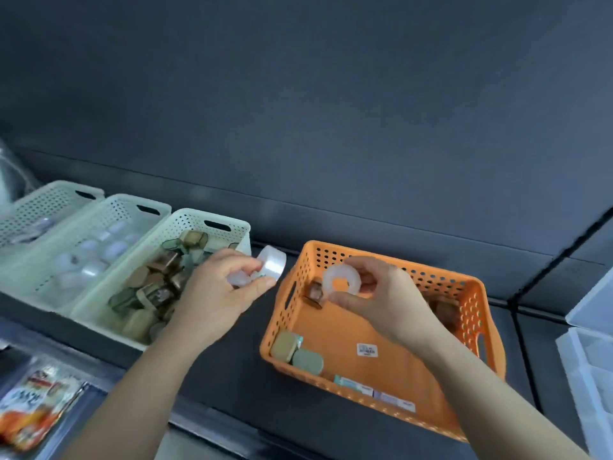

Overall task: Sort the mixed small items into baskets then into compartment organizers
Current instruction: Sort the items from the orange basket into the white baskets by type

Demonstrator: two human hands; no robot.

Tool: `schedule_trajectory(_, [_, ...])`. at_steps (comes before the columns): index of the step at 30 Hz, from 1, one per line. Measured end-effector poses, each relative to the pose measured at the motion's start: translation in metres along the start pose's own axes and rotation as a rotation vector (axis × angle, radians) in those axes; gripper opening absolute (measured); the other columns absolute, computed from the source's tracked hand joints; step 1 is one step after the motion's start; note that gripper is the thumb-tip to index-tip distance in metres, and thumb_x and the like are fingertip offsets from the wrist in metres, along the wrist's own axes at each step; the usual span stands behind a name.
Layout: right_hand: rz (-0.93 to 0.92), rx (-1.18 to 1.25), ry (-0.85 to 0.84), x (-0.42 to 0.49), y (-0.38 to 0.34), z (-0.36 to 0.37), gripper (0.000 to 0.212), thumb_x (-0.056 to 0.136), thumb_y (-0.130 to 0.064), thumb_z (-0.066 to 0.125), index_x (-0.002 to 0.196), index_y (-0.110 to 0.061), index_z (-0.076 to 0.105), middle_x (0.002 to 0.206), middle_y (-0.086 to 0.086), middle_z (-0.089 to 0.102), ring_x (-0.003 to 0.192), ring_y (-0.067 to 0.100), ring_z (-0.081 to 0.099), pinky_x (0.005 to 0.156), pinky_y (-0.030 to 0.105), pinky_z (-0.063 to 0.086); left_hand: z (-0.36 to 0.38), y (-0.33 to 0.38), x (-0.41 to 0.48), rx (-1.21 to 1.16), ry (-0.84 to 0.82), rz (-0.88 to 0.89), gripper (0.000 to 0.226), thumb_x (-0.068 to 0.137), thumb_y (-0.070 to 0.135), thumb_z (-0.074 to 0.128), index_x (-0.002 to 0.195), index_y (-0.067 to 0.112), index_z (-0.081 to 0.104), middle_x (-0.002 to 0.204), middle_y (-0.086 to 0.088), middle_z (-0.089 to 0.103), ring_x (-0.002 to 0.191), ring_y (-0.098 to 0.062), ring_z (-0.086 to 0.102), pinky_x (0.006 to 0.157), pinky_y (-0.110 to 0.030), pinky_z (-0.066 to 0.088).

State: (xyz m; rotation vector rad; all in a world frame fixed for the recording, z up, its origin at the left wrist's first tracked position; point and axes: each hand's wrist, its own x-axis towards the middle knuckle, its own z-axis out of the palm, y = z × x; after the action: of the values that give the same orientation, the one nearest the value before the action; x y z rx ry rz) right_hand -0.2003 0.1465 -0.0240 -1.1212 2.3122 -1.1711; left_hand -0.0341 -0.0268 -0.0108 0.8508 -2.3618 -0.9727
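Three pale baskets point(132, 202) line the left of the frame, the rightmost holding brownish pieces point(159, 283). Beside it, the left hand point(215, 290) pinches a clear tape roll point(272, 267) between thumb and fingers. Centre-right, the right hand point(388, 303) pinches a white ring roll point(340, 283) above the orange basket point(441, 277); clear organizers point(590, 360) sit at the right edge.

Dim, even light; soft overall blur; wide-angle bending at edges; corners smeared.
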Motion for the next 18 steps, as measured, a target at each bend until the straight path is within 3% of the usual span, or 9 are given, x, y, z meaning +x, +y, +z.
schedule_trajectory(3, [-0.026, 0.033, -0.036, 0.020, -0.036, 0.036, 0.030, 0.075, -0.038, 0.077, 0.098, -0.037, 0.058, 0.089, -0.016, 0.066, 0.084, 0.002, 0.062, 0.075, 0.021, 0.054, -0.048, -0.037, 0.006, 0.018, 0.126, -0.061, 0.018, 0.076, 0.032, 0.078, 0.091, 0.030, 0.067, 0.099, 0.019, 0.059, 0.094, 0.008, 0.055, 0.076, -0.007, 0.036])
schedule_trajectory(6, [-0.032, 0.076, -0.060, 0.041, -0.069, 0.078, 0.034, 0.074, -0.039, 0.077, 0.103, -0.033, 0.060, 0.088, -0.020, 0.066, 0.082, -0.007, 0.061, 0.073, 0.014, 0.051, -0.099, -0.083, 0.018, 0.058, 0.155, -0.107, 0.018, 0.077, 0.032, 0.077, 0.093, 0.028, 0.068, 0.099, 0.014, 0.060, 0.093, -0.002, 0.057, 0.080, -0.018, 0.040])
schedule_trajectory(10, [0.008, 0.157, -0.084, 0.070, -0.111, 0.139, 0.041, 0.073, -0.036, 0.079, 0.109, -0.026, 0.062, 0.092, -0.016, 0.068, 0.084, -0.003, 0.064, 0.079, 0.017, 0.053, -0.162, -0.154, 0.045, 0.164, 0.152, -0.194, 0.022, 0.078, 0.028, 0.077, 0.097, 0.018, 0.072, 0.102, 0.006, 0.061, 0.097, -0.014, 0.058, 0.090, -0.035, 0.046])
schedule_trajectory(15, [0.031, 0.168, -0.085, 0.105, -0.148, 0.207, 0.036, 0.077, -0.034, 0.077, 0.107, -0.027, 0.060, 0.096, -0.014, 0.068, 0.087, 0.001, 0.066, 0.083, 0.028, 0.055, -0.207, -0.235, 0.074, 0.381, -0.046, -0.226, 0.026, 0.079, 0.032, 0.075, 0.103, 0.023, 0.071, 0.107, 0.005, 0.058, 0.096, -0.016, 0.060, 0.085, -0.034, 0.046])
schedule_trajectory(18, [0.046, 0.127, -0.068, 0.125, -0.163, 0.241, 0.030, 0.077, -0.041, 0.073, 0.102, -0.034, 0.058, 0.098, -0.013, 0.067, 0.088, 0.005, 0.066, 0.082, 0.034, 0.056, -0.218, -0.260, 0.082, 0.377, -0.214, -0.199, 0.029, 0.079, 0.032, 0.075, 0.105, 0.022, 0.071, 0.101, 0.007, 0.059, 0.097, -0.015, 0.061, 0.082, -0.031, 0.046])
